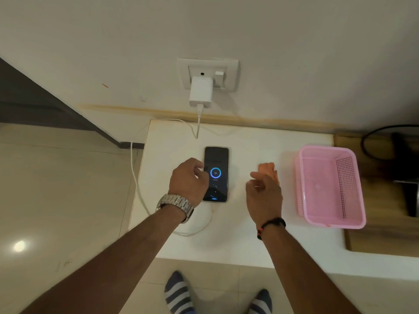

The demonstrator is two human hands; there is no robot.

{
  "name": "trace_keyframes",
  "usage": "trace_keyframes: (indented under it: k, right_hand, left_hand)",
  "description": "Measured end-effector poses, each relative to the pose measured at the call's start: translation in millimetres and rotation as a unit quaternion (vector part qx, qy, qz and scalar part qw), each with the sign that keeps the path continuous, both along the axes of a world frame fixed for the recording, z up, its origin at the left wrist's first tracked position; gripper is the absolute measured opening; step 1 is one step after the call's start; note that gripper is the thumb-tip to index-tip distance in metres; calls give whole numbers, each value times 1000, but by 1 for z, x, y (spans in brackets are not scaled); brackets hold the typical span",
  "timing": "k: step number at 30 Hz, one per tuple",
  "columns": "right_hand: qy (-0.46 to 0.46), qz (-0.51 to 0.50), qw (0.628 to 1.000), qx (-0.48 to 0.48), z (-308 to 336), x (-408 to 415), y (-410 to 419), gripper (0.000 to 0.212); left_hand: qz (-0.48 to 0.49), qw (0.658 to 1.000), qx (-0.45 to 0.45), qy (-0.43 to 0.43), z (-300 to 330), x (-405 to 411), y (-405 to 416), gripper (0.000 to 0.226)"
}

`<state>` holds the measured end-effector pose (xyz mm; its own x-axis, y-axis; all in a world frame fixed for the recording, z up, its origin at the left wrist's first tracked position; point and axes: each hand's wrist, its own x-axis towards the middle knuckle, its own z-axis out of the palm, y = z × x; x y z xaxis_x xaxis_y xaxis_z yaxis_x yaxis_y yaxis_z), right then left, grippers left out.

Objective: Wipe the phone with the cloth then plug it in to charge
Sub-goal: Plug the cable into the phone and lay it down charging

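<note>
A dark phone (pixel 216 168) lies face up on the white tabletop (pixel 249 241), its screen lit with a blue charging ring. A white cable (pixel 136 177) runs from its near end, loops off the table's left edge and rises to a white charger (pixel 201 91) plugged into the wall socket (pixel 231 73). My left hand (pixel 188 180) hovers over the phone's left edge, fingers loosely curled, holding nothing. My right hand (pixel 264 196) hangs to the right of the phone, fingers apart, partly covering an orange cloth (pixel 267 167) that lies on the table.
A pink plastic basket (pixel 353 177) stands empty at the right of the table. Beyond it is a wooden surface with a dark object and a black cord (pixel 374 134). The wall is close behind the table; tiled floor lies to the left.
</note>
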<state>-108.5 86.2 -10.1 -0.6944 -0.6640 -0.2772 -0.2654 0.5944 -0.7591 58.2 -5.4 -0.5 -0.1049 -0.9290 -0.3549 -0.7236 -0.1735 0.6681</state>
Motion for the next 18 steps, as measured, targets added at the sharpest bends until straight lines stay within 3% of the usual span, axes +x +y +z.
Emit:
trace_keyframes:
  k: [3, 6, 11, 13, 18]
  right_hand:
    - [-78, -158, 984, 24, -5, -12, 32, 23]
    - [-131, -259, 953, 86, -8, -20, 53, 28]
    - [-77, -249, 953, 155, -13, -17, 51, 43]
    - [-59, -246, 953, 167, -15, -18, 45, 47]
    - [-63, -235, 954, 176, -18, -22, 33, 12]
  left_hand:
    - [-58, 996, -32, 58, 8, -28, 2, 17]
    - [-143, 987, -35, 63, 2, -68, 1, 19]
    - [-305, 949, -31, -66, -20, -131, -6, 43]
    - [-358, 925, -31, -128, -28, -147, -8, 43]
    - [-366, 915, -53, -161, -39, -163, -5, 30]
